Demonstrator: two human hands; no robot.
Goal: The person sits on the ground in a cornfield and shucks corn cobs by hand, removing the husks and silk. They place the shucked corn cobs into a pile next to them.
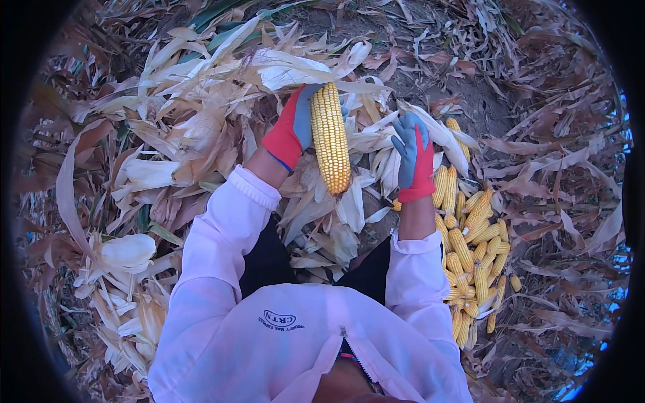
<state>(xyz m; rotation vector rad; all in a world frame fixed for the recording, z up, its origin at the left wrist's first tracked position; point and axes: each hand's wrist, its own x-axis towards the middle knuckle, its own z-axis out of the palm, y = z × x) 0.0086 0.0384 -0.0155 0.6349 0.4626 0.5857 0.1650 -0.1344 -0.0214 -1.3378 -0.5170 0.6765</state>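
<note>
My left hand (296, 121), in a red and grey-blue work glove, is shut around the upper part of a yellow ear of corn (331, 143). The ear's kernels are bare, and its lower end points toward my body. Pale dry husk (292, 70) spreads out around its top, partly hiding my fingers. To the right, my right hand (414, 151), gloved the same way, is open with its fingers apart. It is beside a whitish husk leaf (443, 133), and whether it touches that leaf I cannot tell.
A heap of husked corn ears (473, 257) lies by my right forearm. One more ear (457, 138) rests beyond the right hand, partly under husk. Loose husks (151, 171) are piled at the left and between my legs. Dry corn leaves (554, 171) and bare soil (468, 106) surround me.
</note>
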